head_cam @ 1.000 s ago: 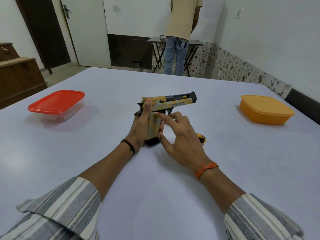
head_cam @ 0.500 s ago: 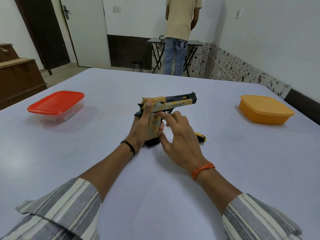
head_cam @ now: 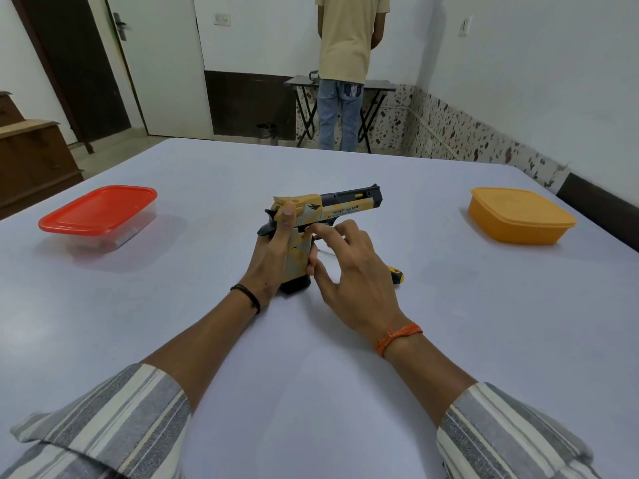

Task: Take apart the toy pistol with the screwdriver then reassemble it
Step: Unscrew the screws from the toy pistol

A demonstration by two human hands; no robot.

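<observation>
The yellow and black toy pistol (head_cam: 332, 210) stands upright on its grip at the middle of the table, barrel pointing right. My left hand (head_cam: 273, 254) grips the pistol's handle, thumb up along the rear of the slide. My right hand (head_cam: 349, 267) sits just right of the grip with fingers spread; its index fingertip touches the pistol near the trigger. The screwdriver (head_cam: 396, 274) lies on the table behind my right hand, only its yellow and black handle end showing.
A clear box with a red lid (head_cam: 98, 216) stands at the left of the white table (head_cam: 311, 357). An orange lidded box (head_cam: 518, 216) stands at the right. A person (head_cam: 347, 63) stands by a folding table beyond the far edge.
My right hand has shifted slightly up and its index finger has reached further toward the trigger area. The pistol and my left hand have stayed in place.
</observation>
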